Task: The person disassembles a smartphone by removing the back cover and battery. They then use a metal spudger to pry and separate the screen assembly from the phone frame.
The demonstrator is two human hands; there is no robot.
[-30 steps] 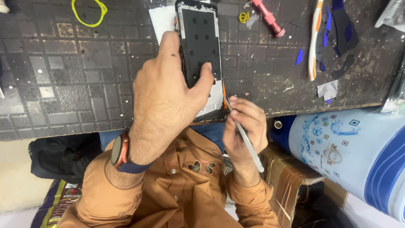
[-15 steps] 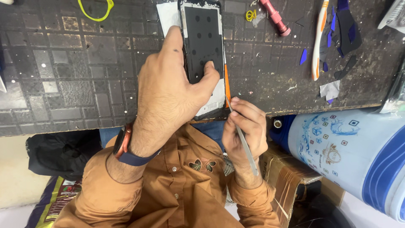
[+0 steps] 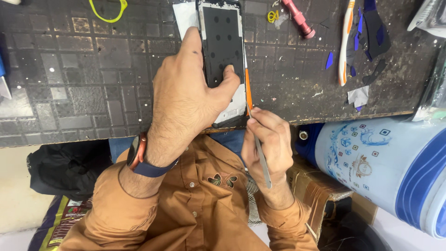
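Phone [image 3: 222,46] unmoved | left hand [image 3: 186,100] still pinning | right hand [image 3: 269,139] tool [image 3: 254,125] steady

Dark tiled bench [image 3: 69,83] carrying a phone frame [image 3: 222,42] at centre, a yellow loop [image 3: 108,11] far left, a toothbrush [image 3: 344,46] right.

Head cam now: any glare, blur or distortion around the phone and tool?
Head view: light is even and soft, with no hard shadows. The phone shows only faint sheen, no blown glare. Left hand, right hand and the metal pry tool are sharp, no motion blur. Wide-angle stretch shows at the edges, notably the blue-and-white cooler.
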